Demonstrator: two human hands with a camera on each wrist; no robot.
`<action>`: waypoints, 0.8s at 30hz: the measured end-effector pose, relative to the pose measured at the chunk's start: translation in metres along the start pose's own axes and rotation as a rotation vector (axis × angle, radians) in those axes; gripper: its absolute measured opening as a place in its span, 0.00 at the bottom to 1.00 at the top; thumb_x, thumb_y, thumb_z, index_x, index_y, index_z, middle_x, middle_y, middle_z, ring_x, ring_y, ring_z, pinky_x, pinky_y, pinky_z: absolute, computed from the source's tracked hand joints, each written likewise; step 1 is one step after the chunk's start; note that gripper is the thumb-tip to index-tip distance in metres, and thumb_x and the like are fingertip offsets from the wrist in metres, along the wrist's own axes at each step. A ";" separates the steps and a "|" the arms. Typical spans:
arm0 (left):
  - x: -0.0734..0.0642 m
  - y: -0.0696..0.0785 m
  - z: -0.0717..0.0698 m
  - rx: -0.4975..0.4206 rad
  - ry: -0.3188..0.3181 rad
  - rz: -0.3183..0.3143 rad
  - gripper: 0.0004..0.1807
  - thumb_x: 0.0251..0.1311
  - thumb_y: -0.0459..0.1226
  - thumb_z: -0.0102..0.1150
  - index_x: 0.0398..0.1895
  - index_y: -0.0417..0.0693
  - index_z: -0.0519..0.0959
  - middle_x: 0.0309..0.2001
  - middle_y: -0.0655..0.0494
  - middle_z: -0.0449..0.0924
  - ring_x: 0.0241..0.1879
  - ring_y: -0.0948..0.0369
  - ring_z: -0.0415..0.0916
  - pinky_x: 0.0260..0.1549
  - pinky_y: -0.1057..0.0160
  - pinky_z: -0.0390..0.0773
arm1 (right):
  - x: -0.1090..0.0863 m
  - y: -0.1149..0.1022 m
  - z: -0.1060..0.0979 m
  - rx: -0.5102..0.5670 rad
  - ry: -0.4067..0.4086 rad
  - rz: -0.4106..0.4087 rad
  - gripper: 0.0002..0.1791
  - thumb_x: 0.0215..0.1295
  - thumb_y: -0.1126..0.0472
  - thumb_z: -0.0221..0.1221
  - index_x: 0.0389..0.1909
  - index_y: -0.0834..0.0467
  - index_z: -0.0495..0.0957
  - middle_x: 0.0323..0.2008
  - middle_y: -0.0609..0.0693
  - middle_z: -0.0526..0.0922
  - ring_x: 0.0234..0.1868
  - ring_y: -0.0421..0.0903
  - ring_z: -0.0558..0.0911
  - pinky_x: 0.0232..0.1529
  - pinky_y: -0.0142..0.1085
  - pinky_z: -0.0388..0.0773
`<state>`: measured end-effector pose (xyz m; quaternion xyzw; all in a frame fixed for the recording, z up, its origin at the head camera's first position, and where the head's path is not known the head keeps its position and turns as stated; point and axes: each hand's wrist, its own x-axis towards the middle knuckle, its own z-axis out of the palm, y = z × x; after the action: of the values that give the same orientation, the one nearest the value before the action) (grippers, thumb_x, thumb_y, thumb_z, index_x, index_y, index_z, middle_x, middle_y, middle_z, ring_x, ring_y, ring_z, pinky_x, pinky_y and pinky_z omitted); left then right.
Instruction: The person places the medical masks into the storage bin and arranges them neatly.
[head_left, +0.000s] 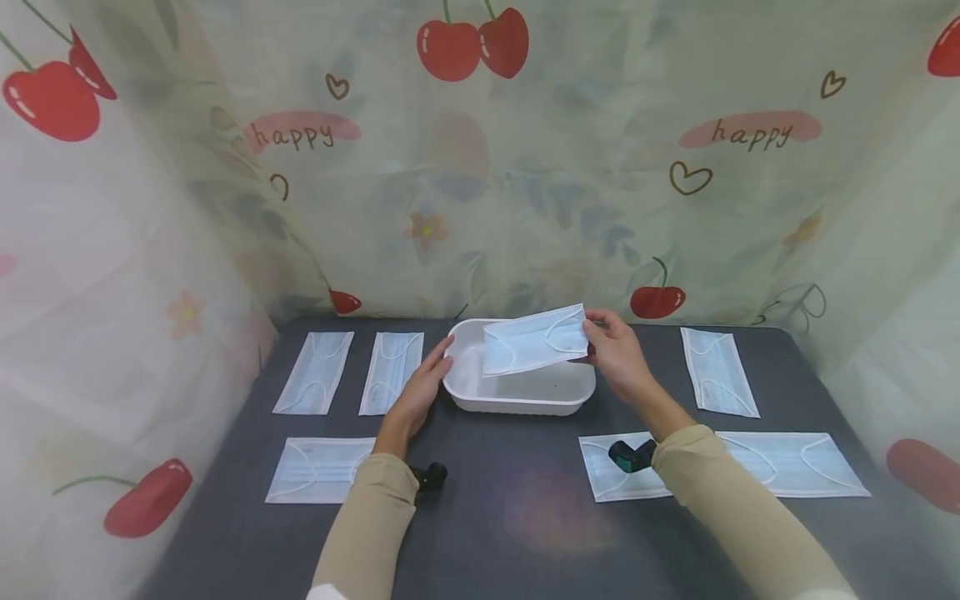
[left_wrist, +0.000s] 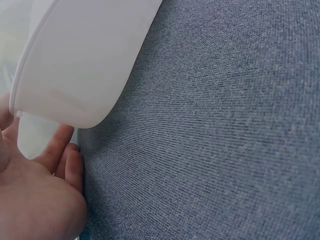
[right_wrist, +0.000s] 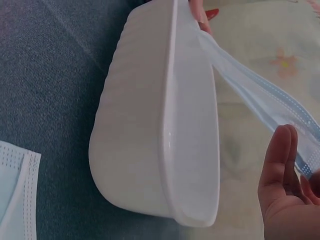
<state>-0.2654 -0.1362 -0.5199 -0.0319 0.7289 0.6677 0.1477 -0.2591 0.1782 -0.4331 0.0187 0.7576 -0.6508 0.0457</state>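
Note:
A white plastic basin stands on the grey table near its far edge. My left hand holds its left rim, with the thumb at the edge and the other fingers along the outer side, as the left wrist view also has it. Over the basin's opening, my right hand pinches a pale blue face mask by its right end. The mask is tilted, its white ear loops hanging across it. In the right wrist view the mask slants across beyond the basin's rim.
Left of the basin lie two upright masks, with a sideways mask nearer me. At the right are an upright mask and more sideways masks, partly under my right forearm. A cherry-printed curtain encloses the table.

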 end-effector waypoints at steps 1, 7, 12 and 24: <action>0.000 0.000 0.000 0.000 0.000 0.000 0.26 0.80 0.50 0.42 0.78 0.76 0.59 0.83 0.62 0.47 0.84 0.56 0.39 0.82 0.48 0.40 | 0.001 0.000 0.003 0.007 -0.003 -0.001 0.24 0.83 0.58 0.43 0.73 0.64 0.60 0.64 0.70 0.75 0.42 0.37 0.85 0.44 0.31 0.87; 0.000 0.001 0.001 -0.006 0.007 0.002 0.26 0.80 0.50 0.41 0.78 0.76 0.59 0.83 0.62 0.47 0.84 0.57 0.40 0.82 0.48 0.40 | 0.005 0.002 0.017 0.003 -0.007 0.003 0.23 0.83 0.59 0.43 0.72 0.64 0.61 0.63 0.70 0.77 0.44 0.43 0.85 0.51 0.43 0.87; 0.001 0.001 0.000 -0.010 0.020 0.004 0.26 0.80 0.49 0.41 0.78 0.75 0.60 0.83 0.62 0.48 0.84 0.57 0.40 0.82 0.48 0.40 | 0.010 0.005 0.028 -0.004 -0.023 0.012 0.23 0.83 0.59 0.44 0.72 0.64 0.62 0.64 0.68 0.77 0.46 0.47 0.85 0.50 0.42 0.88; -0.001 0.002 0.001 -0.023 0.015 0.001 0.26 0.80 0.48 0.42 0.78 0.74 0.60 0.83 0.62 0.48 0.84 0.57 0.39 0.82 0.47 0.38 | 0.011 0.017 0.048 0.048 -0.064 0.000 0.21 0.82 0.62 0.44 0.69 0.66 0.64 0.59 0.71 0.78 0.38 0.43 0.87 0.47 0.44 0.89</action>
<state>-0.2642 -0.1350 -0.5180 -0.0381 0.7222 0.6759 0.1417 -0.2665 0.1330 -0.4578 -0.0007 0.7400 -0.6690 0.0694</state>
